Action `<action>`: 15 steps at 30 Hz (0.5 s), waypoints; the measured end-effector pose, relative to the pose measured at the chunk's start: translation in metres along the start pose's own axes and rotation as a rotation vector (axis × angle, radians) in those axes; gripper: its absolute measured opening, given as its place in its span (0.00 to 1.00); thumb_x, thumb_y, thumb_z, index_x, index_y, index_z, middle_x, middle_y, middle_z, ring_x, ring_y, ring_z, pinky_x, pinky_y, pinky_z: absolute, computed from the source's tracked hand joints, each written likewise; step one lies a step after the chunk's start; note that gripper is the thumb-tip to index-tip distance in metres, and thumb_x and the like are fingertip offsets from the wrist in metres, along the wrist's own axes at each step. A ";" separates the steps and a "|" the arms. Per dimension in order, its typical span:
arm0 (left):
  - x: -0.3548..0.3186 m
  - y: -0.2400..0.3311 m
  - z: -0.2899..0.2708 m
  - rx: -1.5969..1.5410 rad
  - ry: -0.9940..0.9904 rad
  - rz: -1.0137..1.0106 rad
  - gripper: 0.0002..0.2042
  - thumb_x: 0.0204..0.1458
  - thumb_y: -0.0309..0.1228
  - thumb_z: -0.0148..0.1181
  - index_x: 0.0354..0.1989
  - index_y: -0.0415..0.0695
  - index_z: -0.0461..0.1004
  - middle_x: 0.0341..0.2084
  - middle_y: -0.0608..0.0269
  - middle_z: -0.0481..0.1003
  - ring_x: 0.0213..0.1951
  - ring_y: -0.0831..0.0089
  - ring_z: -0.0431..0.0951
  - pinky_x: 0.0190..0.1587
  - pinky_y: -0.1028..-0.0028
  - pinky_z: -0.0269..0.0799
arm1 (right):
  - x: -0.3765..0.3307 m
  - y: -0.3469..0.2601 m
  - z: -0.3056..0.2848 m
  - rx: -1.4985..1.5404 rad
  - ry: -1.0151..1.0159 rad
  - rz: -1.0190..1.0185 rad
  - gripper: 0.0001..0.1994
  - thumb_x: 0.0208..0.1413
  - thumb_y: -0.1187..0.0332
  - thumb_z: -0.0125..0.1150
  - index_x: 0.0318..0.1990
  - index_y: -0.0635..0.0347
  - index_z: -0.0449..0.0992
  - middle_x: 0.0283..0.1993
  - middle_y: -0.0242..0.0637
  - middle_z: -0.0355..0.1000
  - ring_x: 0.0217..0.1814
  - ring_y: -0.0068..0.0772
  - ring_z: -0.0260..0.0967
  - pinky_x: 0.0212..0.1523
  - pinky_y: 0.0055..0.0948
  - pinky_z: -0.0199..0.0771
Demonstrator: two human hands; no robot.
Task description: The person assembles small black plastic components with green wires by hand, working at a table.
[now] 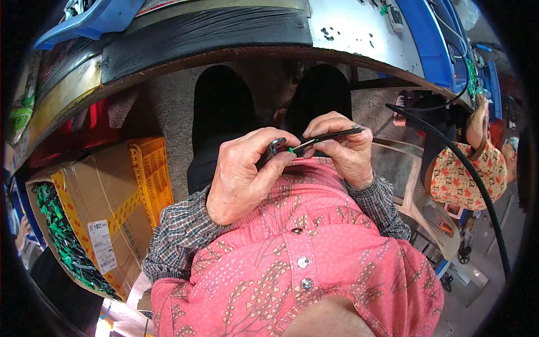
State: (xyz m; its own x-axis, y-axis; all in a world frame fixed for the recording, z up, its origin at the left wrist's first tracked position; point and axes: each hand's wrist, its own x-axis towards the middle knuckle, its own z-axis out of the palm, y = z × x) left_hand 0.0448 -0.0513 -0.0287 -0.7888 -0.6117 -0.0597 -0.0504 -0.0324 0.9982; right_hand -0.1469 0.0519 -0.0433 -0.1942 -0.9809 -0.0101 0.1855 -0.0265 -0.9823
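Observation:
Above my lap, my left hand [244, 171] pinches a small dark piece with a rounded, ring-like black end [275, 145] and a bright green bit [291, 150] at its tip. My right hand [345, 149] is closed on a slim black strip [337, 135], thumb below and fingers above. The strip's far end points right, and its near end meets the green bit between the two hands. Whether the two pieces are joined cannot be made out, as my fingers cover part of them.
A workbench edge [208, 33] curves across the top, with small black bits [328, 35] on its pale top and a blue tray [429, 42]. At left stands a cardboard box [104, 196] of green-and-black pieces beside a yellow crate [151, 180]. At right, a black cable [471, 168], a chair [415, 185], another person [469, 174].

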 end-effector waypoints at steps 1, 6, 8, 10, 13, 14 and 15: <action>-0.001 0.000 0.000 0.000 0.001 0.002 0.08 0.53 0.20 0.56 0.41 0.38 0.75 0.22 0.71 0.72 0.22 0.87 0.67 0.25 0.84 0.62 | 0.000 0.000 0.001 -0.022 -0.001 -0.001 0.07 0.52 0.83 0.58 0.40 0.73 0.74 0.43 0.48 0.70 0.37 0.35 0.76 0.38 0.29 0.82; 0.000 -0.001 -0.002 0.012 0.001 0.018 0.07 0.53 0.20 0.56 0.40 0.38 0.75 0.22 0.70 0.72 0.22 0.88 0.67 0.24 0.84 0.63 | 0.002 -0.001 0.000 -0.072 -0.013 -0.015 0.08 0.52 0.82 0.59 0.40 0.73 0.75 0.42 0.47 0.70 0.37 0.34 0.76 0.38 0.27 0.82; 0.001 0.000 -0.003 0.068 0.004 0.050 0.08 0.51 0.19 0.57 0.39 0.38 0.76 0.23 0.66 0.74 0.23 0.83 0.71 0.26 0.81 0.66 | 0.003 0.000 0.000 -0.109 -0.028 -0.018 0.08 0.53 0.81 0.59 0.40 0.73 0.75 0.42 0.46 0.70 0.37 0.33 0.76 0.38 0.26 0.81; 0.005 0.000 -0.003 0.132 0.026 0.122 0.08 0.49 0.18 0.58 0.39 0.39 0.76 0.24 0.64 0.75 0.24 0.79 0.73 0.27 0.79 0.67 | 0.004 0.000 0.000 -0.112 -0.020 -0.016 0.07 0.53 0.81 0.59 0.40 0.73 0.75 0.42 0.46 0.70 0.37 0.32 0.76 0.38 0.25 0.81; 0.006 0.002 -0.006 0.202 0.047 0.191 0.09 0.47 0.18 0.59 0.37 0.39 0.77 0.26 0.59 0.76 0.27 0.73 0.76 0.30 0.76 0.70 | 0.007 -0.002 0.002 -0.117 -0.013 -0.008 0.07 0.52 0.82 0.58 0.40 0.73 0.75 0.42 0.46 0.71 0.37 0.31 0.75 0.37 0.25 0.80; 0.006 0.003 -0.007 0.209 0.046 0.189 0.09 0.46 0.18 0.60 0.37 0.39 0.77 0.27 0.58 0.76 0.28 0.71 0.77 0.31 0.75 0.71 | 0.008 -0.004 0.003 -0.121 -0.013 -0.001 0.07 0.52 0.83 0.58 0.39 0.73 0.75 0.41 0.45 0.71 0.36 0.31 0.75 0.36 0.25 0.80; 0.005 0.004 -0.006 0.224 0.050 0.194 0.09 0.46 0.18 0.60 0.37 0.39 0.77 0.27 0.58 0.76 0.28 0.71 0.77 0.31 0.75 0.71 | 0.007 -0.009 0.003 -0.113 -0.019 -0.014 0.07 0.52 0.83 0.58 0.39 0.73 0.75 0.41 0.45 0.71 0.36 0.31 0.75 0.36 0.25 0.80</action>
State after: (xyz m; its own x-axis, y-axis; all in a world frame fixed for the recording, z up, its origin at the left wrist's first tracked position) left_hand 0.0447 -0.0593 -0.0250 -0.7660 -0.6279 0.1381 -0.0397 0.2605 0.9646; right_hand -0.1467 0.0444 -0.0342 -0.1777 -0.9841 0.0064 0.0731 -0.0197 -0.9971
